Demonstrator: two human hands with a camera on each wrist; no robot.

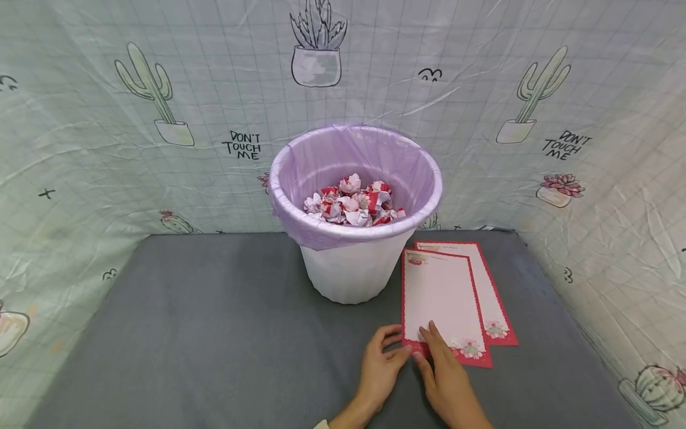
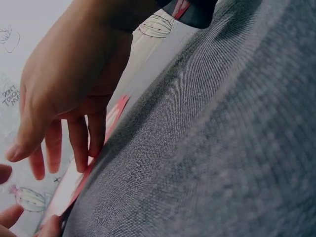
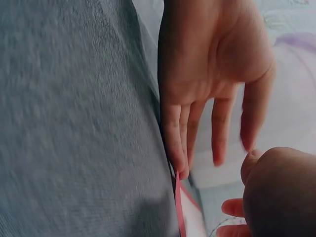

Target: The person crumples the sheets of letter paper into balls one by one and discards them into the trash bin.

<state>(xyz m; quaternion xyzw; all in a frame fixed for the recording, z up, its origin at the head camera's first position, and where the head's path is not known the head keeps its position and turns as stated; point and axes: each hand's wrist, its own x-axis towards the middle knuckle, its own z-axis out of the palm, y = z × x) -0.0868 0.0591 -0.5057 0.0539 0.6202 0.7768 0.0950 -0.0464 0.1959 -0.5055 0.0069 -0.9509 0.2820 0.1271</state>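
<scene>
Gathering up the nearer red-bordered white paper sheet (image 1: 440, 298), right of the purple-lined white bin (image 1: 348, 271), seems the step: left hand (image 1: 377, 370) at its near-left corner, right hand (image 1: 447, 378) over its near edge, fingers loosely extended, gripping nothing. Lifting next calls for a pinch.

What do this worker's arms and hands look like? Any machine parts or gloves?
They are a person's: the left hand and right hand are bare, with no gloves or rings visible. A pale cuff edges the left forearm; no sleeve shows on the right. The left wrist view shows a dark, smooth piece by one wrist.
</scene>
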